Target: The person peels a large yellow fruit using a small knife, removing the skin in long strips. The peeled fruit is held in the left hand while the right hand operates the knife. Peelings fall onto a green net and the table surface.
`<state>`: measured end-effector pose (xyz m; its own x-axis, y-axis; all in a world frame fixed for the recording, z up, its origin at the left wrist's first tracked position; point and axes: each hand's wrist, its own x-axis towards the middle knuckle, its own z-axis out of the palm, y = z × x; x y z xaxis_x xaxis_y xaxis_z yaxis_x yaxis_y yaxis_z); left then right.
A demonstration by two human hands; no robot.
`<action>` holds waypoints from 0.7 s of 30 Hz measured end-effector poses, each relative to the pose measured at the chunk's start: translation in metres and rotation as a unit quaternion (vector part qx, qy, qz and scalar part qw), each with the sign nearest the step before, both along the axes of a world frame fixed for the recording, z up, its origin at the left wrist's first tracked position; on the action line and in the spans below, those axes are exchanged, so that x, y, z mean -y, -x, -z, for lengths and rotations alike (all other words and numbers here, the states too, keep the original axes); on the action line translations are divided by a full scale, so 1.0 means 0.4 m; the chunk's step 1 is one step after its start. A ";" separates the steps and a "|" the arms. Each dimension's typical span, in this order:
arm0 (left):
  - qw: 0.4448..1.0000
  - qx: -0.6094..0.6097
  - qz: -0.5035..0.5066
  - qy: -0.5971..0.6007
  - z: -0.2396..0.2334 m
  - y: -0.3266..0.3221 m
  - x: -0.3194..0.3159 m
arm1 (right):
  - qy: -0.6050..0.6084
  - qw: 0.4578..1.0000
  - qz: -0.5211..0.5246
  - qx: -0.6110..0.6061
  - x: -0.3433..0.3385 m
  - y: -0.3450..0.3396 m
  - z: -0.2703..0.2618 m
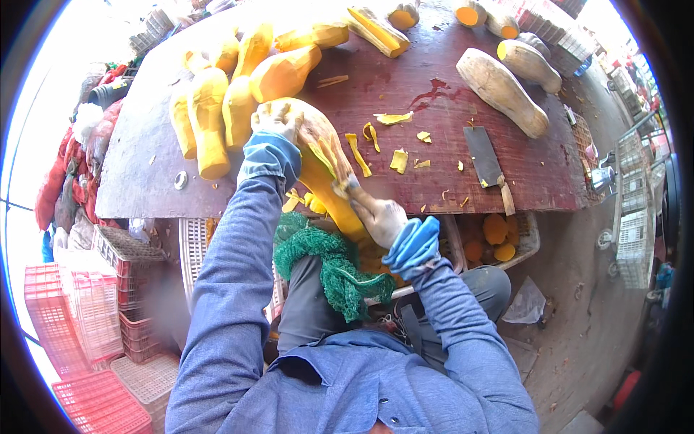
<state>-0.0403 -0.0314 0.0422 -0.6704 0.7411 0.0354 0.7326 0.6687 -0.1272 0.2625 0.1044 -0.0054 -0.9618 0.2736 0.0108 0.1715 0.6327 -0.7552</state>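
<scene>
A long butternut-type squash (324,171) slants from the tabletop down over the table's front edge, its skin partly stripped to orange flesh. My gloved left hand (275,120) grips its far, thicker end. Lower down, my gloved right hand (384,219) is closed around a peeling tool (342,187) set against the squash; the fingers hide most of the tool. A loosened strip of skin (325,154) hangs beside it. Several peeled squashes (209,127) lie just left of and beyond my left hand. Green netting (333,260) drapes over my leg beneath the squash.
The dark red table (379,157) bears peel scraps (399,161), a cleaver (482,157) with its handle over the front edge, and unpeeled squashes (501,92). Below stands a crate with orange pieces (501,238). Stacked plastic crates (70,314) are at left, a cart (634,217) at right.
</scene>
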 end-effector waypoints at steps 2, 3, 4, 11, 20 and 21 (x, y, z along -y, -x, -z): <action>1.000 -0.001 0.002 0.001 -0.012 -0.004 -0.003 | 0.012 1.000 0.015 -0.012 0.020 -0.082 0.049; 1.000 0.001 -0.004 0.014 -0.039 -0.021 -0.014 | 0.016 0.999 0.027 -0.013 0.024 -0.139 0.072; 0.999 0.004 -0.011 0.030 -0.061 -0.038 -0.017 | 0.036 0.998 0.046 0.014 0.029 -0.202 0.106; 0.997 0.046 -0.045 0.044 -0.097 -0.039 -0.046 | 0.165 0.982 0.074 -0.048 0.003 -0.301 0.063; 0.997 0.033 -0.057 0.036 -0.061 -0.038 -0.042 | 0.102 0.992 0.011 -0.074 -0.095 0.284 -0.008; 0.997 0.030 -0.058 0.039 -0.054 -0.028 -0.032 | 0.107 0.993 0.012 -0.048 -0.091 0.291 -0.015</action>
<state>-0.0289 -0.0187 0.0639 -0.7510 0.6573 -0.0622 0.6586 0.7391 -0.1412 0.1463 0.1407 0.0006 -0.9524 0.3019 0.0420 0.1046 0.4533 -0.8852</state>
